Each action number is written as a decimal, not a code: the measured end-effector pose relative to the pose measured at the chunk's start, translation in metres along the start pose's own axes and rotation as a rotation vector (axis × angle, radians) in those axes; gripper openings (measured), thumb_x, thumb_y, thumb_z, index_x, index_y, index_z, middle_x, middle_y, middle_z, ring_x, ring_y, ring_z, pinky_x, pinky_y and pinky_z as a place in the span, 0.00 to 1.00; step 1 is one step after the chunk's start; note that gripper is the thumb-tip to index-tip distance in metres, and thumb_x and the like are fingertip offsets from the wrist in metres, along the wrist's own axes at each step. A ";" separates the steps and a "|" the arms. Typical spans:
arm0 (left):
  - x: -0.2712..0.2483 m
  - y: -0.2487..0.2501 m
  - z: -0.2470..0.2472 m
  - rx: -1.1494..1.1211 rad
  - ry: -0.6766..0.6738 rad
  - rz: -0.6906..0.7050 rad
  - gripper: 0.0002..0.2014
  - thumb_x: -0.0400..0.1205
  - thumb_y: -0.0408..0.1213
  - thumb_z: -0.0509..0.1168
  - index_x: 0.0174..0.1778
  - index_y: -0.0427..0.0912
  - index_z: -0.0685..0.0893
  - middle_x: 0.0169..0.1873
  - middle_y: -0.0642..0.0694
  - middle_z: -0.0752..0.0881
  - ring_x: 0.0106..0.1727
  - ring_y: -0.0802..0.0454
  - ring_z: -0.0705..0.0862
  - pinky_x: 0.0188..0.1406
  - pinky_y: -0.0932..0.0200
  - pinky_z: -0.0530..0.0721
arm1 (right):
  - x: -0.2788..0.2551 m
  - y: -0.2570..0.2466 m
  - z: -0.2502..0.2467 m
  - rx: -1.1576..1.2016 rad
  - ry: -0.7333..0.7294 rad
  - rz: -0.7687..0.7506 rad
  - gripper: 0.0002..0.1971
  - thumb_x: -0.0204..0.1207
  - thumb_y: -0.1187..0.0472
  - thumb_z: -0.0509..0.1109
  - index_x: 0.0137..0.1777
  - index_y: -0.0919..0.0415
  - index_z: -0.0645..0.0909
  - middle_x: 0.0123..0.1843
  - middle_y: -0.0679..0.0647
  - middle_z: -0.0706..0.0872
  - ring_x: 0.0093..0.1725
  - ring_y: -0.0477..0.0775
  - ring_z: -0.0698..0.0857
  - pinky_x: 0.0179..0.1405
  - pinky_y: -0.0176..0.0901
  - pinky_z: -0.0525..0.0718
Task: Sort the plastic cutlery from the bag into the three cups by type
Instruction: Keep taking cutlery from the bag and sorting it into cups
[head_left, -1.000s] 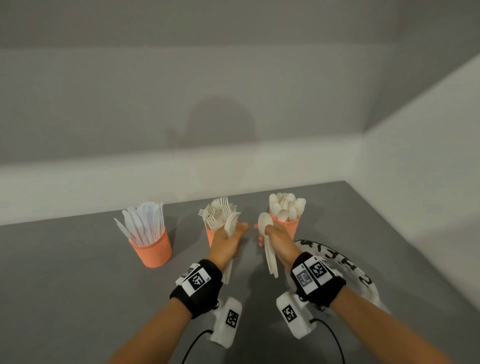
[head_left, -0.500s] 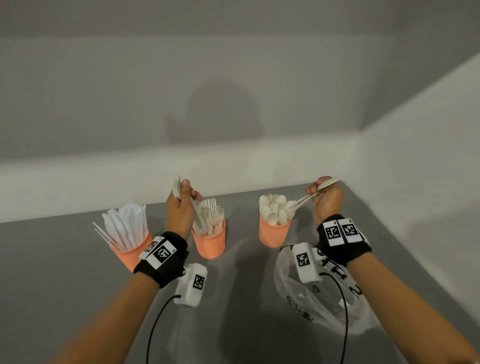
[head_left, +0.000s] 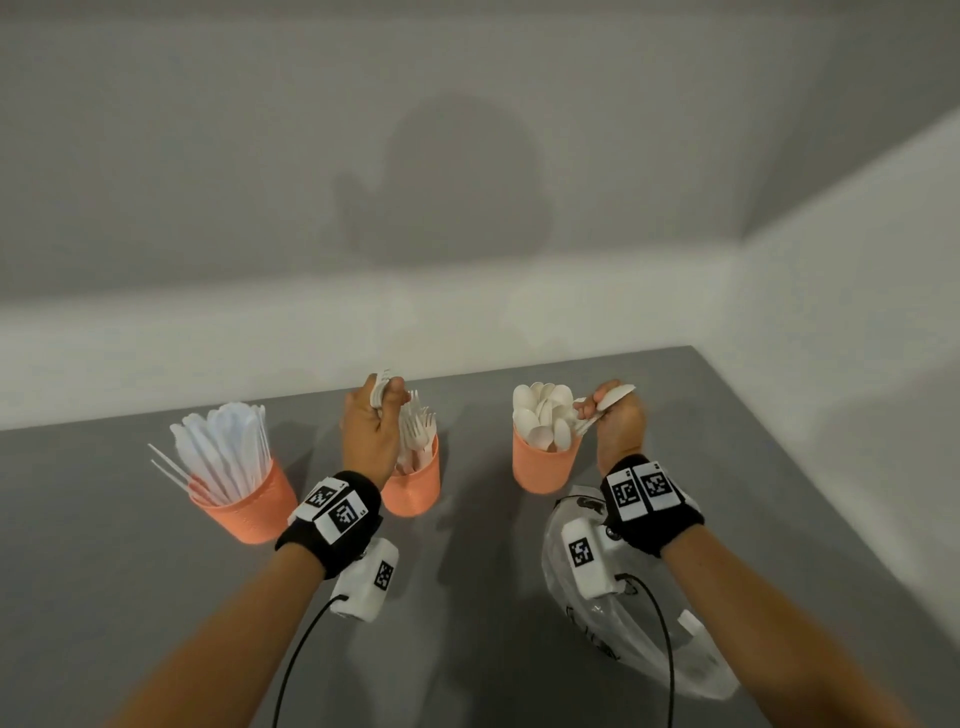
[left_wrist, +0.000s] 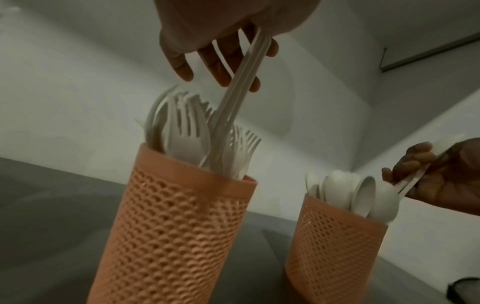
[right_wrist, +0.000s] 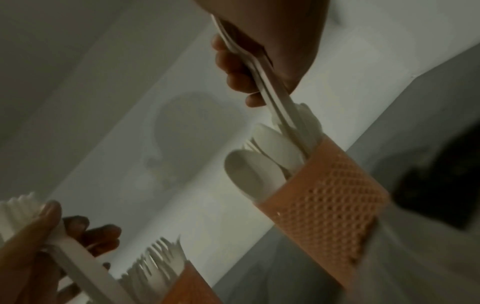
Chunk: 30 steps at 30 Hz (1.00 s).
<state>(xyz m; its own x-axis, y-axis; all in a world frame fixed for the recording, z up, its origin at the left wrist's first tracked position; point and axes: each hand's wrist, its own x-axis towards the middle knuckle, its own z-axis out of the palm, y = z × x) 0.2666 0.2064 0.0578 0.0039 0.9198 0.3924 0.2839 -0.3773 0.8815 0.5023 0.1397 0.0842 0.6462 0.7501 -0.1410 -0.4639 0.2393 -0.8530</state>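
- The left hand (head_left: 370, 434) is closed around a small bunch of white plastic forks (left_wrist: 240, 90), thumb pressed near the tines at the top; the handles slant down into the middle cup (head_left: 415, 486), among the forks already standing there.
- In the left wrist view the fingers (left_wrist: 182, 63) curl loosely in front of the handles, and the handle ends sit inside the rim of the middle cup (left_wrist: 171, 226).
- The right hand (head_left: 618, 423) pinches a few white spoons (head_left: 613, 397) by their bowl ends, thumb and fingers curled around them; the handles angle down to the left into the spoon cup (head_left: 543, 467).
- The right wrist view shows those handles (right_wrist: 280, 107) entering the spoon cup (right_wrist: 327, 193) at its near rim, beside the spoons already inside.
- The spoon cup stands to the right of the middle cup, apart from it; both are orange with a mesh pattern.
- A third orange cup (head_left: 249, 506) full of white knives (head_left: 223, 452) stands to the left of the middle cup, with the left wrist between them in the head view.
- A clear plastic bag (head_left: 644, 618) with black print lies on the grey tabletop (head_left: 104, 571), nearer the person than the spoon cup and under the right wrist; I cannot tell whether anything is left inside it.
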 end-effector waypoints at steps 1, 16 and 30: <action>-0.001 -0.007 0.001 0.069 0.010 0.008 0.34 0.78 0.64 0.49 0.38 0.33 0.79 0.35 0.36 0.82 0.40 0.45 0.81 0.41 0.53 0.80 | 0.001 0.005 -0.003 -0.064 0.001 -0.014 0.17 0.71 0.78 0.48 0.27 0.61 0.68 0.11 0.49 0.72 0.15 0.45 0.73 0.20 0.29 0.75; -0.021 -0.015 0.004 0.531 -0.150 0.219 0.22 0.75 0.46 0.58 0.56 0.32 0.82 0.51 0.35 0.85 0.52 0.33 0.83 0.57 0.39 0.78 | -0.013 0.030 -0.006 -1.102 -0.180 -0.539 0.21 0.70 0.72 0.53 0.55 0.65 0.85 0.60 0.62 0.78 0.62 0.59 0.76 0.60 0.32 0.66; -0.023 -0.012 0.007 1.082 -0.416 0.345 0.24 0.80 0.44 0.49 0.61 0.38 0.85 0.62 0.41 0.85 0.63 0.42 0.84 0.72 0.32 0.61 | 0.004 0.043 0.012 -1.998 -0.420 -0.452 0.27 0.85 0.46 0.42 0.82 0.54 0.56 0.84 0.63 0.52 0.84 0.62 0.48 0.80 0.63 0.39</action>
<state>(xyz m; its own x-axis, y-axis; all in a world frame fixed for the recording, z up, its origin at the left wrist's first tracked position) 0.2699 0.1902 0.0368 0.4891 0.8280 0.2742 0.8619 -0.5070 -0.0064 0.4778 0.1605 0.0530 0.2232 0.9742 0.0350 0.9724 -0.2199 -0.0781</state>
